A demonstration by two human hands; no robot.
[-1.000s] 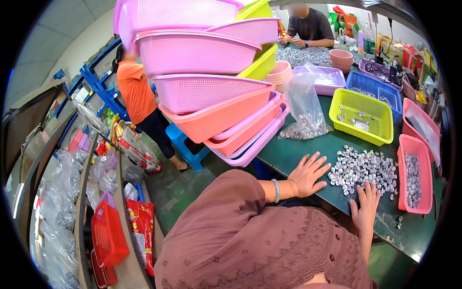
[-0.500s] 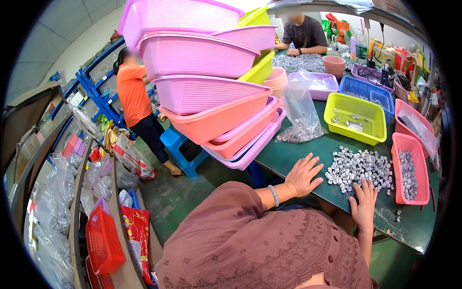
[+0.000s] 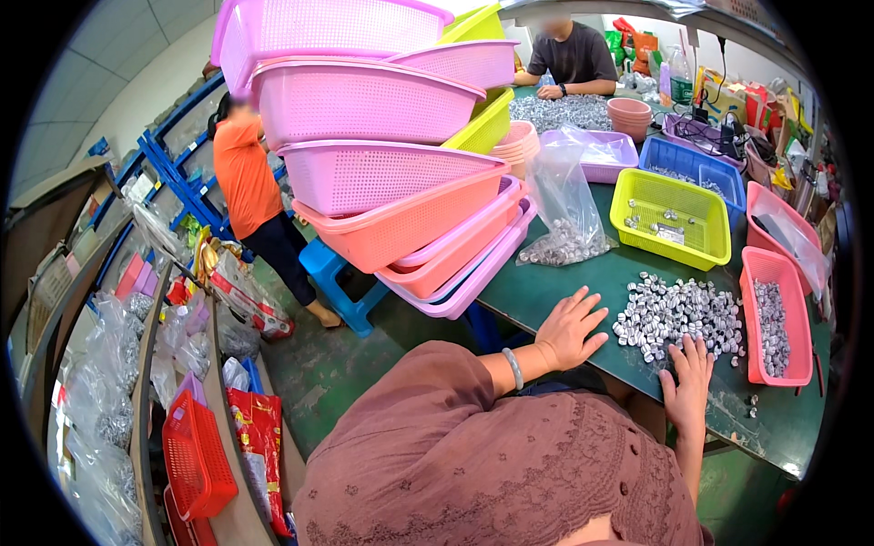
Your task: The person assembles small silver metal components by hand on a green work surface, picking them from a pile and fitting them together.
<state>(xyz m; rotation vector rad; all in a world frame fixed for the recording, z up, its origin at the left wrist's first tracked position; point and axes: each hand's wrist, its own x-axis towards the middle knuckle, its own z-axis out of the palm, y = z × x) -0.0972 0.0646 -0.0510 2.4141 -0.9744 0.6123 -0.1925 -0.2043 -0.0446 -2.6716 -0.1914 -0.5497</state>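
Small, rounded, silver-grey metallic pieces (image 3: 678,318) lie loosely piled on the flat green tabletop (image 3: 546,289); the bare left hand (image 3: 566,332), fingers spread, grips nothing beside them; the bare right hand (image 3: 689,387), apart from it, lies unclenched at their near side.

The person's left hand (image 3: 566,335) is flat and palm down, fingers (image 3: 585,307) fanned and pointing forward and to the right, the thumb standing apart. Behind it I can see the left wrist (image 3: 537,358) held nearly straight, with the left forearm (image 3: 497,371) slanting across the front of the body. The right hand (image 3: 689,380) is also palm down, its fingers closer together and aimed forward, thumb out to the left. The right forearm (image 3: 690,462) runs almost straight ahead. Both hands look empty, well apart.
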